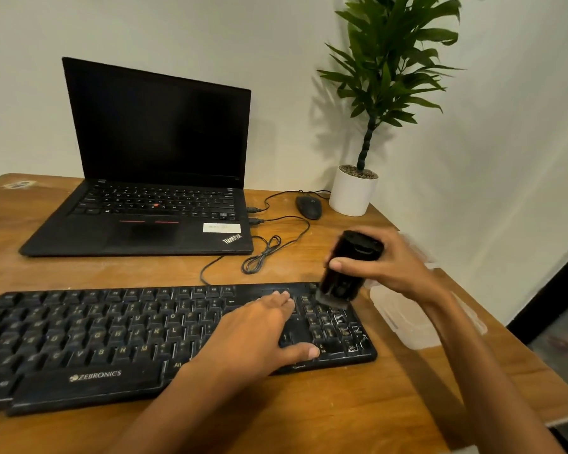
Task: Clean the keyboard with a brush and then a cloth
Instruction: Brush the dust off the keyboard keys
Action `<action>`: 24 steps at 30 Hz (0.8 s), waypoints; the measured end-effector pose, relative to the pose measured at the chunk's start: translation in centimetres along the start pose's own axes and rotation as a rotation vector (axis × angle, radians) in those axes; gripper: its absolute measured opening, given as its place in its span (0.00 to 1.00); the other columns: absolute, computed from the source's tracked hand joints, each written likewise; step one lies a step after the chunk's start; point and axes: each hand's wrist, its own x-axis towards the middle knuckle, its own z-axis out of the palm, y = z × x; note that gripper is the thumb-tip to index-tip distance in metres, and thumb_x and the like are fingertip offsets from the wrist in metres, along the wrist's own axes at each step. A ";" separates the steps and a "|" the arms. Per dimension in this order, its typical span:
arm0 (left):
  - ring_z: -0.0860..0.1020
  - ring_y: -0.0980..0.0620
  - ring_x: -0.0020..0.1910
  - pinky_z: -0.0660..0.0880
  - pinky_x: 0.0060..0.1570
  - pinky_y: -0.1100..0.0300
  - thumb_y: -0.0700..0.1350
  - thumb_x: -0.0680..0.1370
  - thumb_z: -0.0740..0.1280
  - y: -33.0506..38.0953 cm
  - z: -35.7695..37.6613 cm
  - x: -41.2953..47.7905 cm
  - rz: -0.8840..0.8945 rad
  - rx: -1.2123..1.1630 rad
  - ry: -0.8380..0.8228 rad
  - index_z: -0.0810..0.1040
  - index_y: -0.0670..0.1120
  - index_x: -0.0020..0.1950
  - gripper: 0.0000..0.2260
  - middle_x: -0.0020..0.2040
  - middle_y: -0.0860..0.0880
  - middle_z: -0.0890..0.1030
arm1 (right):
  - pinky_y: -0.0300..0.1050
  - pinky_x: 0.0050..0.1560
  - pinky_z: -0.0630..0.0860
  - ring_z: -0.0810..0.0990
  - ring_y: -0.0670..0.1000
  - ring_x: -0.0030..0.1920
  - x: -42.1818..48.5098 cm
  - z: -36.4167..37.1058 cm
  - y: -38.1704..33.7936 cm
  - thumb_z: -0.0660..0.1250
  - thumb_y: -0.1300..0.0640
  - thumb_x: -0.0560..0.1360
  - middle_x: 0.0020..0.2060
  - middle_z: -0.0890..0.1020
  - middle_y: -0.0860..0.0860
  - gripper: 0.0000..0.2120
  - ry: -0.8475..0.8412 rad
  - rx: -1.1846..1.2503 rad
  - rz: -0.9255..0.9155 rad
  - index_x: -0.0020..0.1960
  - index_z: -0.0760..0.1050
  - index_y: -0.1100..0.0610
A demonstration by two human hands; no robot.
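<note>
R hand (pixel 391 267) grips the black brush (pixel 350 267), fingers curled round its body w/ thumb across the front; bristles point down, touching the top of the numpad. L hand (pixel 259 329) lies flat w/ straight fingers on the keyboard (pixel 95 339), pressing keys btwn the letters and numpad, holding nothing.

Keyboard sits at the near edge of the wooden worktop (pixel 309 417). Behind it: an open laptop (pixel 151 198) w/ dark screen, 2 cables (pixel 276 244) plugged into its side, a mouse (pixel 309 207), and a potted plant (pixel 353 191) in the corner where 2 white walls meet.

Brush is motion-blurred. A clear plastic container (pixel 404 322) is partly hidden by the R forearm. Keyboard's L end and the plant's top are cut off. Pale marks on the numpad keys: can't tell what.
</note>
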 end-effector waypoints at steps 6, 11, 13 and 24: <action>0.51 0.57 0.74 0.56 0.70 0.57 0.66 0.73 0.57 0.1 0.0 -0.1 0.001 0.002 -0.005 0.51 0.50 0.76 0.37 0.77 0.54 0.50 | 0.34 0.37 0.74 0.80 0.51 0.41 1.6 0.3 0.5 0.76 0.50 0.66 0.39 0.81 0.57 0.18 0.065 -0.075 0.018 0.46 0.77 0.62; 0.51 0.56 0.74 0.56 0.70 0.57 0.67 0.73 0.56 0.0 0.1 0.0 0.002 0.014 -0.011 0.51 0.50 0.76 0.37 0.77 0.54 0.50 | 0.39 0.38 0.75 0.80 0.51 0.40 1.7 0.9 0.3 0.74 0.53 0.67 0.37 0.80 0.55 0.14 -0.071 -0.063 0.036 0.44 0.77 0.61; 0.50 0.57 0.74 0.55 0.70 0.57 0.67 0.73 0.56 0.0 0.1 0.0 -0.002 0.013 -0.013 0.50 0.50 0.76 0.37 0.77 0.54 0.49 | 0.36 0.38 0.73 0.79 0.44 0.37 2.0 0.8 0.5 0.75 0.54 0.68 0.35 0.79 0.49 0.09 0.035 -0.115 0.054 0.42 0.77 0.57; 0.51 0.56 0.74 0.55 0.70 0.57 0.66 0.73 0.57 0.0 0.2 0.0 0.004 -0.011 0.001 0.51 0.50 0.76 0.36 0.76 0.54 0.50 | 0.46 0.45 0.78 0.81 0.48 0.42 0.0 1.0 -0.7 0.75 0.54 0.67 0.39 0.82 0.53 0.12 0.140 -0.173 0.054 0.46 0.78 0.59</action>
